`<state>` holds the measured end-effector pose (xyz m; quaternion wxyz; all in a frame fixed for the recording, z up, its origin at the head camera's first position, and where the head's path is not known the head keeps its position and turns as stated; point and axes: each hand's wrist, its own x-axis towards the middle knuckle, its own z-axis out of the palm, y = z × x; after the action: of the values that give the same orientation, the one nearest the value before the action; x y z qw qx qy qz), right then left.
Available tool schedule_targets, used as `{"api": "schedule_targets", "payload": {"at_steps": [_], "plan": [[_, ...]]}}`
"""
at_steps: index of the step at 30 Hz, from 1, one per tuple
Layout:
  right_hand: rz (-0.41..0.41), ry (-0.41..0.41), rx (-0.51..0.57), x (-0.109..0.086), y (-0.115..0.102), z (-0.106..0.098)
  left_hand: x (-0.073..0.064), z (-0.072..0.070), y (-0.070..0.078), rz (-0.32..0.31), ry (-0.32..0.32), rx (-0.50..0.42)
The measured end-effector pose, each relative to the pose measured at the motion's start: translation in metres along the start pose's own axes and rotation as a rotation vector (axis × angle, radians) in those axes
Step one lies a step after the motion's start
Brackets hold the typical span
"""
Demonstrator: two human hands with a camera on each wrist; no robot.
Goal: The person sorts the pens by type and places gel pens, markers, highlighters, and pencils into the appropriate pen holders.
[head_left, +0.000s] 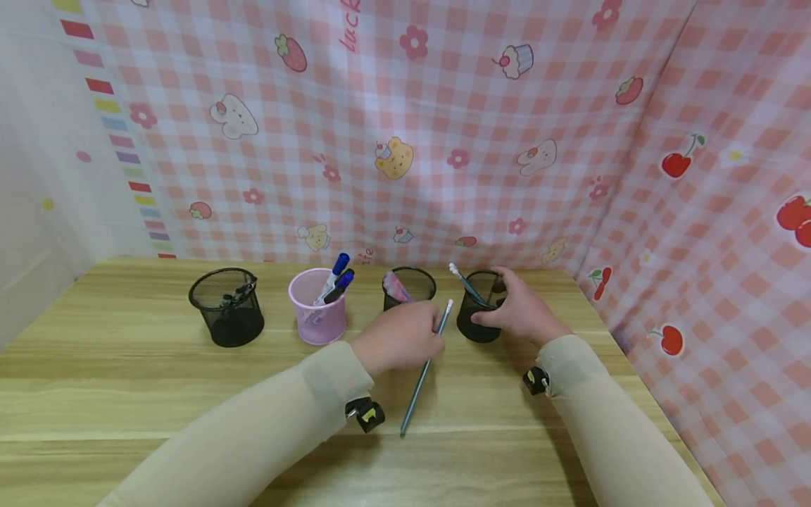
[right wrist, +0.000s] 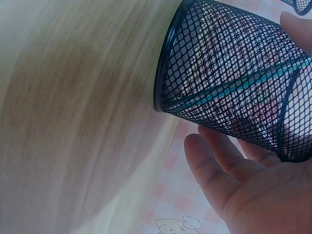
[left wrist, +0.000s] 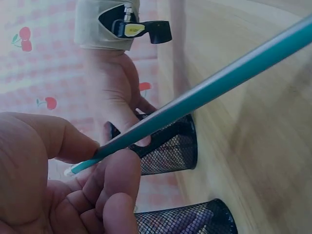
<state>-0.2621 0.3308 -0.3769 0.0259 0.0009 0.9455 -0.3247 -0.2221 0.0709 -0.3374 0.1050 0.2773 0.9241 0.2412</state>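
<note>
In the head view my left hand (head_left: 399, 338) pinches a teal pencil (head_left: 417, 394) between thumb and fingers. Its white eraser end points up and away, while the other end slants down toward me above the table. The left wrist view shows the pencil (left wrist: 219, 90) crossing in front of the other hand. My right hand (head_left: 524, 310) holds a black mesh pen holder (head_left: 479, 328), thumb on the near side and fingers around the far right side. Inside that upright holder leans a second teal pencil (head_left: 470, 287), visible through the mesh in the right wrist view.
Left of the hands stand a pink pen holder (head_left: 322, 329) with blue-capped markers (head_left: 336, 278) and a black mesh holder (head_left: 236, 329) with small dark items. Behind my left hand, another black holder (head_left: 427, 283) contains something pink. Checked cloth (head_left: 355, 190) hangs behind the wooden table (head_left: 158, 394).
</note>
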Motion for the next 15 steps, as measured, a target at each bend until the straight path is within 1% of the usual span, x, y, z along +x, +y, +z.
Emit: {"api": "schedule_targets", "payload": {"at_steps": [6,10,15], "plan": [[-0.001,0.005,0.006,0.000,-0.001,0.000,-0.002,-0.004,0.001,0.023,0.051,-0.056],[0.000,0.003,0.011,0.001,0.000,0.000,-0.005,-0.008,0.003,0.037,0.074,-0.105],[0.005,0.004,0.001,0.001,0.001,0.001,-0.006,-0.013,0.006,0.046,0.107,-0.142]]}}
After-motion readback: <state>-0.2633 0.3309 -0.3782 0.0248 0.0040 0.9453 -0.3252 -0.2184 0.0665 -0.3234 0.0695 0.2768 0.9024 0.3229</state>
